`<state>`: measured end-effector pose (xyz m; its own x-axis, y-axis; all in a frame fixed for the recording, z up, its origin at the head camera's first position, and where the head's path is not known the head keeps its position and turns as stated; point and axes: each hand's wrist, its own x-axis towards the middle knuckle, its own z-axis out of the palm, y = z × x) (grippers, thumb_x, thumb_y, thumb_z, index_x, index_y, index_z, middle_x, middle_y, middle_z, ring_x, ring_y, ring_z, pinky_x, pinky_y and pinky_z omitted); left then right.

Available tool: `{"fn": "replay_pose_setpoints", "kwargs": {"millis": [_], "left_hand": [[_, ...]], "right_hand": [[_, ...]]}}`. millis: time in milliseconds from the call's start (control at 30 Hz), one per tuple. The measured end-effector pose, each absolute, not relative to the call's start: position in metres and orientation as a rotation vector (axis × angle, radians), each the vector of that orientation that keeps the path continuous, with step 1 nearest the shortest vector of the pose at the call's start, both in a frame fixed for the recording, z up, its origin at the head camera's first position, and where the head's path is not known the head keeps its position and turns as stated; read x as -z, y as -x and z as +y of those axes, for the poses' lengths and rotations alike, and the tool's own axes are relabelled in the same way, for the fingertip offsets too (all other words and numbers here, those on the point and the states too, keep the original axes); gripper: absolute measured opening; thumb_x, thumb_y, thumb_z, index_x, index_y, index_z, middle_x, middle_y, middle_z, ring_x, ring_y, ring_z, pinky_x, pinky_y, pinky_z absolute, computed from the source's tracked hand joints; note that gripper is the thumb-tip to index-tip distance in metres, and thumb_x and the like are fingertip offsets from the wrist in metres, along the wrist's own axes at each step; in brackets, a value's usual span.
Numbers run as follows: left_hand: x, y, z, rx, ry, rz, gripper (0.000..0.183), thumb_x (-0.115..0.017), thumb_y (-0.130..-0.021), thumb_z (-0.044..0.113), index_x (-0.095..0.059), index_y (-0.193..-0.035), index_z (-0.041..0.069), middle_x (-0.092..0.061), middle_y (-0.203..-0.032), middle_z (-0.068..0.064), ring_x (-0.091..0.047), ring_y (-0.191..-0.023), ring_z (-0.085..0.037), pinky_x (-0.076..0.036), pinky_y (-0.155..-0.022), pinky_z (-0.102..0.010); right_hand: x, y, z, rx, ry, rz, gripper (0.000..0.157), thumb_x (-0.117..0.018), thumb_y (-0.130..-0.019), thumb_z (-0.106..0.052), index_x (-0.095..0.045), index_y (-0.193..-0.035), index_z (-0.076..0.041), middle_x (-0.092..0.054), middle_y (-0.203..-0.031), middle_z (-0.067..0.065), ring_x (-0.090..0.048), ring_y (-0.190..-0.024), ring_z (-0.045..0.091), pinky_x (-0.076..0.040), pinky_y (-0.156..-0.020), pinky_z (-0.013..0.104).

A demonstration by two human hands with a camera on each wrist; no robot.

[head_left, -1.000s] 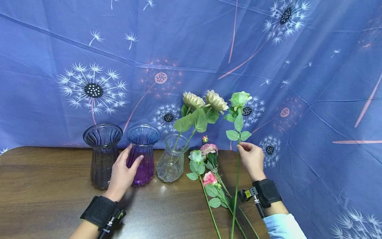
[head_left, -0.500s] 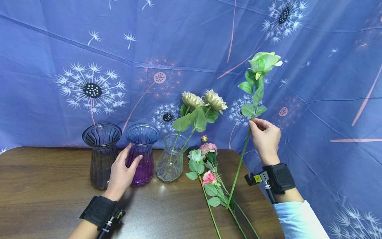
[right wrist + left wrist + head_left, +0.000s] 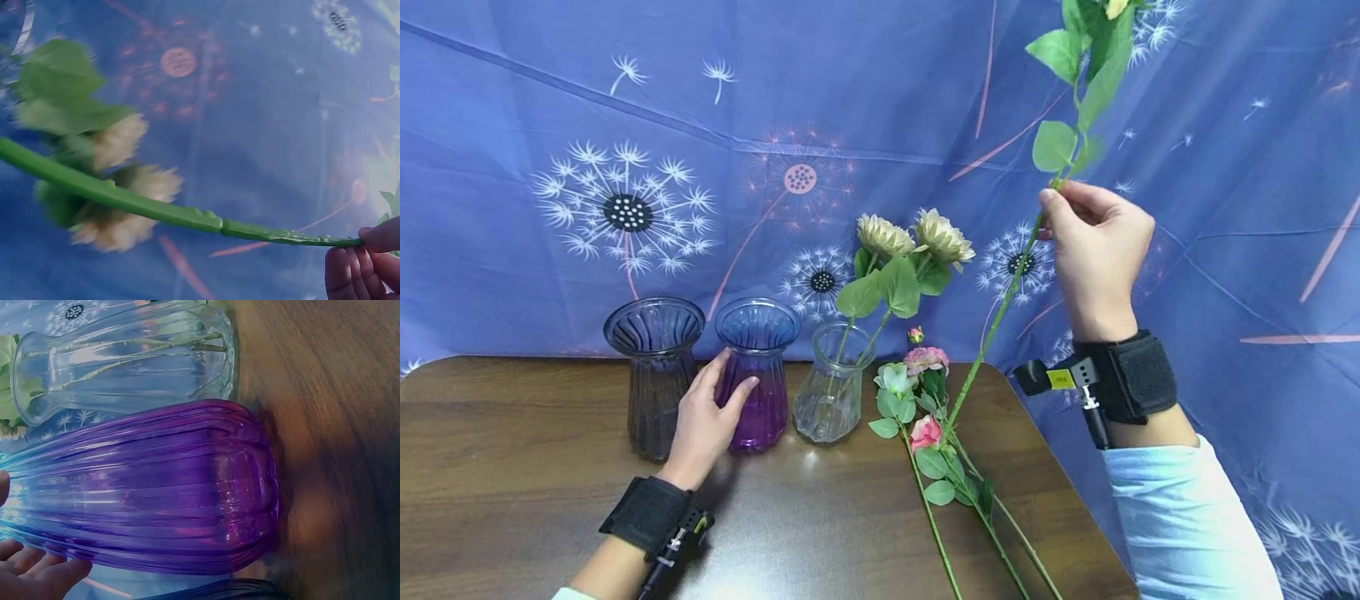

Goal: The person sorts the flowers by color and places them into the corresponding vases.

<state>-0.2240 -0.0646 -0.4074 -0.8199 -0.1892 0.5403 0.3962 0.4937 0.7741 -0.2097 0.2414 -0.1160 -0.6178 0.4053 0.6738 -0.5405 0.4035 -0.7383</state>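
Green-stemmed flower (image 3: 1054,147), held aloft on the right, slants from lower left to upper right; its top is cut off by the head view's upper edge, so I cannot make out the whole bloom. The right hand (image 3: 1097,250) pinches it between thumb and fingers, just below the leaves. The left hand (image 3: 703,425) grasps nothing that I can tell — its fingers are spread and relaxed at the side of the purple vase (image 3: 760,408), apparently touching it. To the left stands a dark vase (image 3: 651,400); to the right, a clear vase (image 3: 827,408) with two cream flowers (image 3: 943,237) leaning right. More blooms, among them a pink rose (image 3: 926,433), lie on the wooden surface (image 3: 820,517).

From my remote seat, I judge the low end of the stem the main worry. It hangs over or against the lying flowers, contact unclear, and could hook their leaves and drag them along. With the pinch so high, that long free end may swing or twist; a sweep leftward might knock the cream flowers and tip their vase. A careless push by the left hand could slide purple glass into its neighbour.
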Motion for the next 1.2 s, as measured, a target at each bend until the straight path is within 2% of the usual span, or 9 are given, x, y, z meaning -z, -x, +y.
{"fn": "replay_pose_setpoints", "kwargs": {"millis": [133,233,567,867,1200], "left_hand": [[0.407,0.225,-0.064,1.324,0.169,-2.157,0.053,-0.066,-0.087,0.016,-0.047,-0.133,-0.003,-0.052,-0.13,-0.025,-0.049,-0.121,-0.041,-0.039,-0.1,-0.054],[0.407,0.225,-0.064,1.323,0.168,-2.144,0.053,-0.067,-0.087,0.014,-0.048,-0.132,-0.003,-0.053,-0.129,-0.025,-0.05,-0.12,-0.041,-0.04,-0.099,-0.054],[0.408,0.226,-0.064,1.328,0.149,-2.154,0.053,-0.068,-0.085,0.013,-0.048,-0.132,-0.003,-0.054,-0.128,-0.025,-0.053,-0.116,-0.042,-0.044,-0.095,-0.054],[0.408,0.225,-0.063,1.34,0.159,-2.144,0.053,-0.068,-0.085,0.012,-0.047,-0.131,-0.004,-0.054,-0.128,-0.026,-0.053,-0.114,-0.042,-0.044,-0.094,-0.054],[0.407,0.223,-0.063,1.342,0.144,-2.169,0.055,-0.068,-0.086,0.015,-0.046,-0.133,-0.003,-0.053,-0.13,-0.026,-0.051,-0.119,-0.041,-0.042,-0.097,-0.054]], "right_hand": [[0.093,0.212,0.225,-1.46,-0.221,-1.677,0.004,-0.069,-0.08,0.001,-0.071,-0.082,0.001,-0.067,-0.067,0.0,-0.059,-0.05,0.009,-0.052,-0.052,0.018],[0.079,0.215,0.21,-1.5,-0.281,-1.632,0.003,-0.068,-0.079,0.003,-0.07,-0.079,0.0,-0.066,-0.065,0.001,-0.058,-0.049,0.01,-0.052,-0.052,0.018],[0.062,0.224,0.155,-1.493,-0.388,-1.651,0.011,-0.066,-0.082,0.0,-0.07,-0.091,0.006,-0.063,-0.067,-0.001,-0.058,-0.056,0.009,-0.054,-0.058,0.018],[0.06,0.233,0.12,-1.51,-0.437,-1.662,0.015,-0.066,-0.085,-0.003,-0.068,-0.097,0.005,-0.062,-0.071,-0.003,-0.058,-0.059,0.007,-0.054,-0.063,0.019],[0.076,0.244,0.094,-1.474,-0.486,-1.688,0.018,-0.064,-0.087,-0.006,-0.068,-0.101,0.005,-0.068,-0.086,0.01,-0.057,-0.065,0.007,-0.055,-0.066,0.02]]}}
